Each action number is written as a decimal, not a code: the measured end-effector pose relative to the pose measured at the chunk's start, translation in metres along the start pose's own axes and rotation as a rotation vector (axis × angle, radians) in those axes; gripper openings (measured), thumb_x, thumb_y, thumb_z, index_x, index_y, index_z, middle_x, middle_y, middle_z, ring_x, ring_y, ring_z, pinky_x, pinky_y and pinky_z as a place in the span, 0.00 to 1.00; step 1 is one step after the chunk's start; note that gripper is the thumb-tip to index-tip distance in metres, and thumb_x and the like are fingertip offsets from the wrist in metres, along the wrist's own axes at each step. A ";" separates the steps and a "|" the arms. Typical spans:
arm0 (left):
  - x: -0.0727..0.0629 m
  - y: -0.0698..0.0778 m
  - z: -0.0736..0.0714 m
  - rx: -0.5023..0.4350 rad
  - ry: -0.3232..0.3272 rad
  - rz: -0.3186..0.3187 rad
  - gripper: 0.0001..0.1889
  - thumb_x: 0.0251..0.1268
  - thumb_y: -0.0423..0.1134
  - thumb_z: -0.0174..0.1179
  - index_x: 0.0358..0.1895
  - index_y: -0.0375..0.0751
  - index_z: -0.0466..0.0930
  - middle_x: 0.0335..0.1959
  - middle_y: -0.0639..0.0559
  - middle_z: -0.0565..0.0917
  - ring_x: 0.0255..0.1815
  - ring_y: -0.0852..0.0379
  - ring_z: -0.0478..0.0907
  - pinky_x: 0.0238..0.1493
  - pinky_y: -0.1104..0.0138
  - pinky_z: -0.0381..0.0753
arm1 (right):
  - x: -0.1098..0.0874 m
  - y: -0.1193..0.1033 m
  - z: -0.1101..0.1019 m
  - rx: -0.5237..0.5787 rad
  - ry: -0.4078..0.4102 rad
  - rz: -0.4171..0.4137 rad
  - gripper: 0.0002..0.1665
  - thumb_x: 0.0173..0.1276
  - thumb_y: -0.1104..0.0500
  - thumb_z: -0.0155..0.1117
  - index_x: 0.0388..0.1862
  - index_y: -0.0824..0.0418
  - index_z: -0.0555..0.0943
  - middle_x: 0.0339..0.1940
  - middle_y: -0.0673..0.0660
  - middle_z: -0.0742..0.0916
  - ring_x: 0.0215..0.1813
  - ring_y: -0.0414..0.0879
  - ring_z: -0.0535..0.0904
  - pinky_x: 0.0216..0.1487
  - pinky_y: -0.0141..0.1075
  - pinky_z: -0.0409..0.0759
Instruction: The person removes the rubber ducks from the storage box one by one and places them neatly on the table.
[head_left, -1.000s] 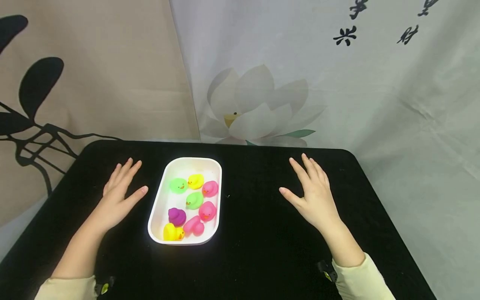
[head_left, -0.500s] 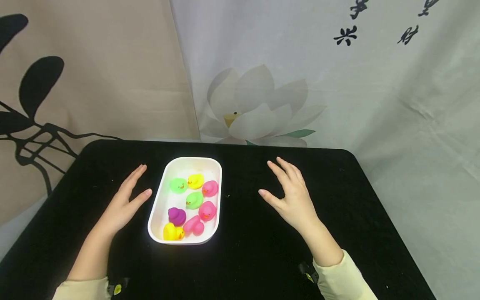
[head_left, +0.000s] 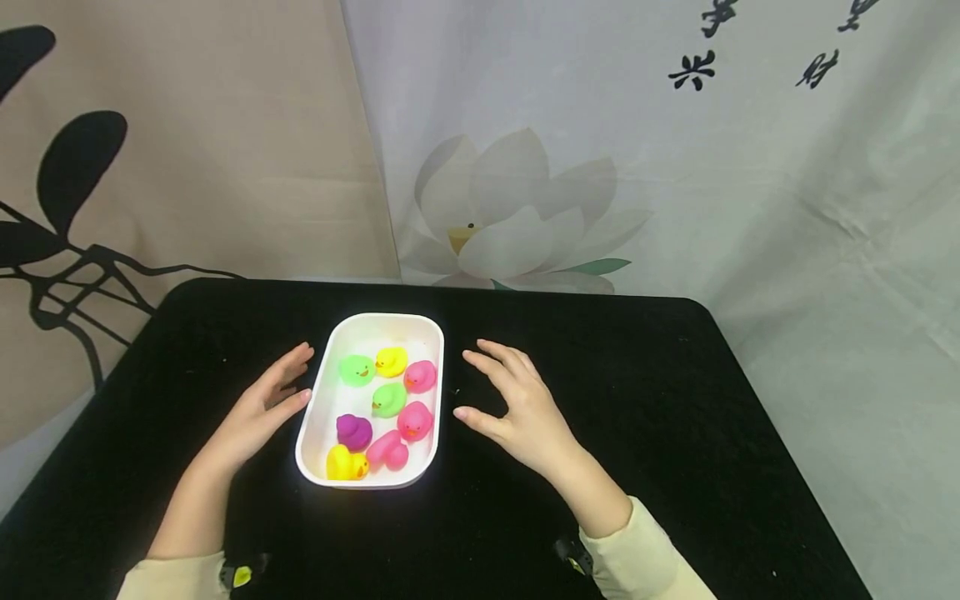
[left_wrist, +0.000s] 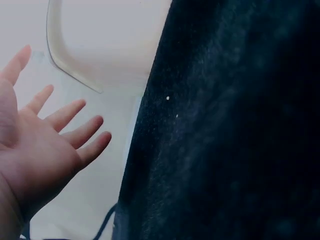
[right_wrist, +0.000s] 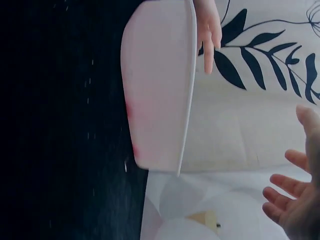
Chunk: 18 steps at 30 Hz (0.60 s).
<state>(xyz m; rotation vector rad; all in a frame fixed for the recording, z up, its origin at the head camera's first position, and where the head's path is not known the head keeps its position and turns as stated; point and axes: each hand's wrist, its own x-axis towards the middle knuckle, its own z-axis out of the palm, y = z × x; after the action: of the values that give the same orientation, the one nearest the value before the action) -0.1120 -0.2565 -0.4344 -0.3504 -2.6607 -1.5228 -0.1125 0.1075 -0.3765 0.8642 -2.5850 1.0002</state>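
A white tray (head_left: 315, 417) lies on the black table, holding several rubber ducks: purple (head_left: 354, 433), two green (head_left: 356, 371), two yellow (head_left: 392, 362) and several pink (head_left: 415, 422). To the tray's left is the left hand (head_left: 258, 412), empty, its fingertips right by the rim in the head view. Across from it, the right hand (head_left: 521, 412) has its fingers spread and its palm toward the tray, a small gap short of it. The right wrist view shows the tray's side wall (right_wrist: 160, 90) with pink showing through, and the right hand (right_wrist: 295, 190) holding nothing.
Black cloth covers the table (head_left: 465, 533), whose far edge meets a hanging curtain (head_left: 675, 192) printed with a lotus (head_left: 517, 217) and dark characters. Leaf shapes (head_left: 82, 171) are printed on the beige cloth at left. Dark bands with yellow-green marks (head_left: 242, 576) show at the cuffs.
Both hands have moved in toward the tray: the right a long way leftward, the left slightly rightward. The tray and its ducks have stayed in place.
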 end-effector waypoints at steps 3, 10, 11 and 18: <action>-0.001 -0.007 0.001 -0.028 -0.023 -0.018 0.37 0.67 0.38 0.57 0.76 0.46 0.50 0.72 0.40 0.59 0.68 0.36 0.59 0.57 0.40 0.67 | 0.004 -0.007 0.008 0.032 -0.033 -0.029 0.41 0.55 0.46 0.74 0.67 0.53 0.71 0.68 0.53 0.70 0.68 0.47 0.62 0.57 0.50 0.74; -0.004 -0.018 0.005 -0.118 -0.081 -0.037 0.36 0.67 0.38 0.56 0.76 0.46 0.51 0.72 0.39 0.60 0.65 0.35 0.64 0.52 0.43 0.72 | 0.010 -0.021 0.028 0.076 -0.142 -0.071 0.40 0.53 0.47 0.76 0.65 0.53 0.73 0.65 0.53 0.73 0.64 0.44 0.65 0.50 0.37 0.79; -0.004 -0.019 0.005 -0.125 -0.087 -0.039 0.35 0.67 0.38 0.56 0.75 0.45 0.51 0.72 0.39 0.60 0.65 0.35 0.64 0.52 0.43 0.73 | 0.010 -0.023 0.031 0.079 -0.159 -0.075 0.40 0.53 0.47 0.76 0.64 0.53 0.74 0.65 0.52 0.73 0.63 0.44 0.65 0.50 0.35 0.79; -0.004 -0.023 0.007 -0.165 -0.106 -0.040 0.34 0.67 0.37 0.56 0.75 0.45 0.54 0.71 0.41 0.62 0.64 0.37 0.66 0.51 0.46 0.75 | 0.014 -0.030 0.047 0.126 -0.257 -0.092 0.36 0.55 0.44 0.73 0.62 0.50 0.75 0.63 0.49 0.75 0.62 0.40 0.67 0.48 0.25 0.75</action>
<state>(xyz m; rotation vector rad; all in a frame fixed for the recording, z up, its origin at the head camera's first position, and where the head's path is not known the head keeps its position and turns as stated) -0.1131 -0.2624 -0.4582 -0.3997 -2.6407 -1.7902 -0.1060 0.0513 -0.3894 1.2048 -2.6813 1.1006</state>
